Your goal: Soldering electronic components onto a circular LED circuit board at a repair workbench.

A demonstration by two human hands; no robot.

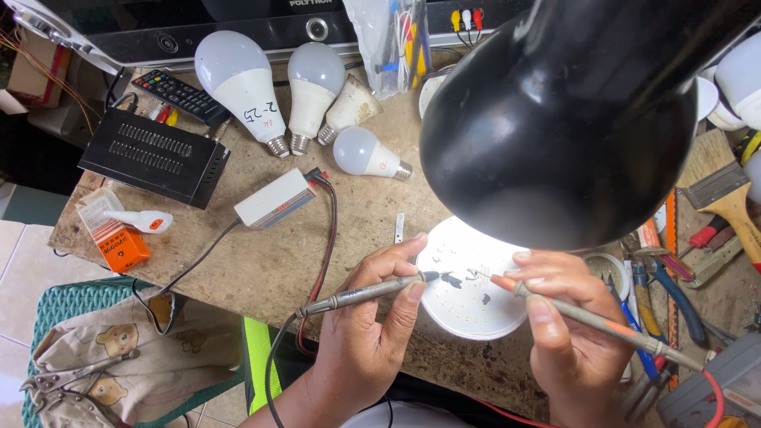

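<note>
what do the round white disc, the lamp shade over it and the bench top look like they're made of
Round white disc: probably a painted metal or plastic board, matt white with small dots in rows. Lamp shade: glossy black, likely painted metal or hard plastic, with soft highlights. Bench top: looks like worn stone or concrete, mottled brown and rough.

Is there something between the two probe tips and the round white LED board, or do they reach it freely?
Nothing visible blocks them. The left hand and right hand hold the black probe and red probe with tips on the LED board. The black lamp shade only hides its upper edge.
</note>
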